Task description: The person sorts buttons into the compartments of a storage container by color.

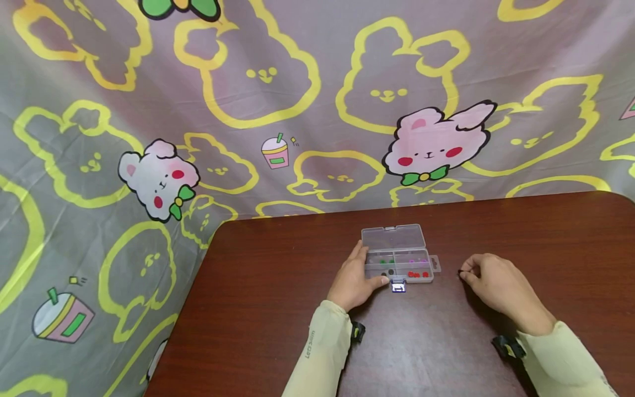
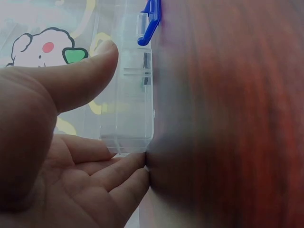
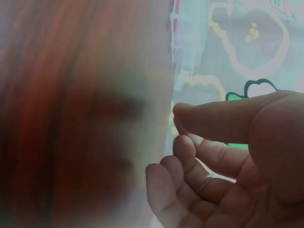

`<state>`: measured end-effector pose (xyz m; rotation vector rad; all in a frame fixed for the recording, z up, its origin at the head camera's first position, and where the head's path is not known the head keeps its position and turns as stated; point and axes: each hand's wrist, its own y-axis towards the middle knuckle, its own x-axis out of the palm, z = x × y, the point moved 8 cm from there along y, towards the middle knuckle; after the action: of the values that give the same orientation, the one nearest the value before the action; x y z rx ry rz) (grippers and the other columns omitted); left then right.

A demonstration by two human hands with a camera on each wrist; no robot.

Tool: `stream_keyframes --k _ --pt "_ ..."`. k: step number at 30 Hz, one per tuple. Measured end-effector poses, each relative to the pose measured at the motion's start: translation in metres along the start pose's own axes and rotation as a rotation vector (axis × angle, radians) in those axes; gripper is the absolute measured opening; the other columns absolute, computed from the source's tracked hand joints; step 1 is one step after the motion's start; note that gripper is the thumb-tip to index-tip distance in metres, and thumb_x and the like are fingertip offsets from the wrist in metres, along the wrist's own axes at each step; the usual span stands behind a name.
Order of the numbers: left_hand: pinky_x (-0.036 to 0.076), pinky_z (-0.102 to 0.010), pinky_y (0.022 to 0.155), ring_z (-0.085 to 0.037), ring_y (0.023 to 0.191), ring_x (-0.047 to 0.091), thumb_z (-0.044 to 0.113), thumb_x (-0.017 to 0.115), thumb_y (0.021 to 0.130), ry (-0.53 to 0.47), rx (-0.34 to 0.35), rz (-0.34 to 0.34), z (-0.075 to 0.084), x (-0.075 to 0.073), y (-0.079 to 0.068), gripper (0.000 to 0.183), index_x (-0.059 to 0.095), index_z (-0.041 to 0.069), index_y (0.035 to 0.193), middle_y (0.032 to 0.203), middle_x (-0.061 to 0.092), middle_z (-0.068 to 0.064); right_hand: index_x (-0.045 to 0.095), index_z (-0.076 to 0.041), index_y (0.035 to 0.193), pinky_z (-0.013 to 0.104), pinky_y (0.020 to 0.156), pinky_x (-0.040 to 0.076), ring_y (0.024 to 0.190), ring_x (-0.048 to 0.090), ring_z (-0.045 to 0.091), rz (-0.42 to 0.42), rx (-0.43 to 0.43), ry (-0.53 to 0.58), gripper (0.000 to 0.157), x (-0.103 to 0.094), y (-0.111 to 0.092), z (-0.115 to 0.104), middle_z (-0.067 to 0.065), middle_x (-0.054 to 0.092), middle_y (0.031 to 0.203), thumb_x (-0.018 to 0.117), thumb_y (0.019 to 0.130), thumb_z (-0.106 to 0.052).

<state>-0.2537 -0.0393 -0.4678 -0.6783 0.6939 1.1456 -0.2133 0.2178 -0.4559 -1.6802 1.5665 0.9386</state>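
Observation:
A clear plastic compartment box [image 1: 405, 281] lies on the table with its lid [image 1: 394, 238] raised at the back. Small green pieces [image 1: 387, 262], purple pieces [image 1: 418, 262], red pieces [image 1: 418, 274] and dark pieces [image 1: 387, 273] sit in separate compartments. My left hand [image 1: 353, 280] rests against the box's left side, fingers extended and thumb by its front edge. To the right of the box, apart from it, my right hand [image 1: 496, 284] pinches a small dark piece [image 1: 459, 272] between thumb and index finger; the right wrist view does not show this piece.
A blue-edged latch [image 1: 398, 286] hangs down at the box's front. From the right side sticks out a clear hanging tab [image 1: 435, 263]. Behind the brown wooden table [image 1: 278, 264] hangs a patterned cloth [image 1: 317, 99], which also covers the left.

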Motion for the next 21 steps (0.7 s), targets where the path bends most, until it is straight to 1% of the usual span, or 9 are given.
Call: stream_keyframes --k 9,15,21 --pt "0.039 -0.043 0.113 -0.026 0.145 0.037 0.036 0.079 0.088 -0.013 -0.011 -0.001 0.000 0.000 -0.002 0.084 0.039 0.003 0.154 0.166 0.024 -0.005 0.069 -0.009 0.084 0.034 0.057 0.039 0.063 0.049 0.015 0.100 -0.058 -0.003 0.005 -0.008 0.001 -0.016 -0.002 0.057 0.072 0.070 0.089 -0.010" --pt "0.038 -0.043 0.113 -0.025 0.146 0.036 0.036 0.079 0.088 -0.014 -0.016 -0.014 0.000 0.001 -0.002 0.084 0.038 0.004 0.155 0.166 0.023 -0.003 0.069 -0.009 0.084 0.033 0.056 0.039 0.063 0.048 0.014 0.116 -0.074 0.002 0.005 -0.006 0.001 -0.029 -0.003 0.056 0.072 0.072 0.087 -0.009" --pt "0.038 -0.043 0.113 -0.026 0.145 0.036 0.036 0.079 0.088 -0.012 -0.011 -0.007 0.000 0.000 -0.001 0.084 0.038 0.004 0.154 0.166 0.024 -0.004 0.067 -0.010 0.083 0.033 0.056 0.037 0.064 0.047 0.015 0.130 -0.088 0.000 0.007 -0.005 0.004 -0.043 -0.002 0.054 0.072 0.073 0.086 -0.008"
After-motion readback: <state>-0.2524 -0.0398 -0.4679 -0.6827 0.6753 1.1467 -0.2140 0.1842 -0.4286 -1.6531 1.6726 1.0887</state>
